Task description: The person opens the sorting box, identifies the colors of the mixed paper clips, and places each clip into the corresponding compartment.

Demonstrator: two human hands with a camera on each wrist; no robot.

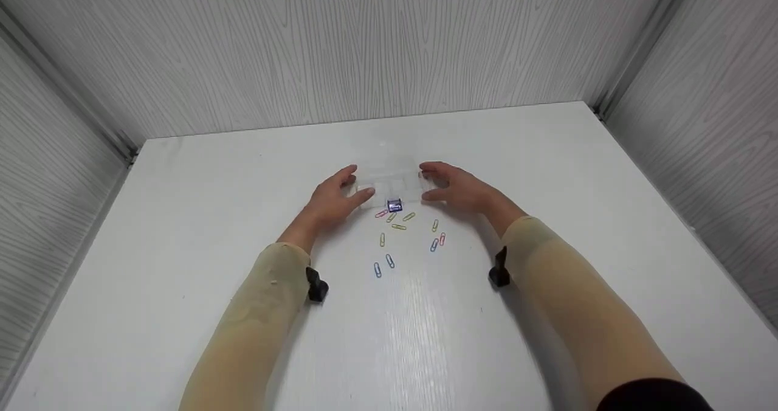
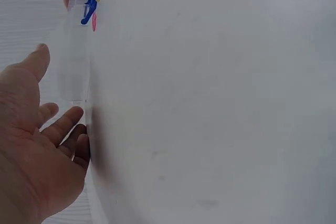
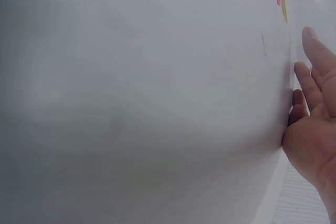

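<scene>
Ten paperclips (image 1: 399, 227), one box (image 1: 405, 186) between two hands (image 1: 333, 201) (image 1: 460, 190).

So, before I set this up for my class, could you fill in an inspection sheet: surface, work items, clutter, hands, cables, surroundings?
Surface: white table, smooth-looking.
Work items: clear plastic container between the hands; blue clip at its near edge, attachment unclear; pink, yellow and blue paper clips scattered on the near side.
Clutter: nothing seen besides those items.
Hands: left hand at the container's left end, right hand at its right end, both with fingers loosely spread; firm contact cannot be judged.
Cables: nothing seen.
Surroundings: pale wood-grain panels behind and on both sides.
</scene>
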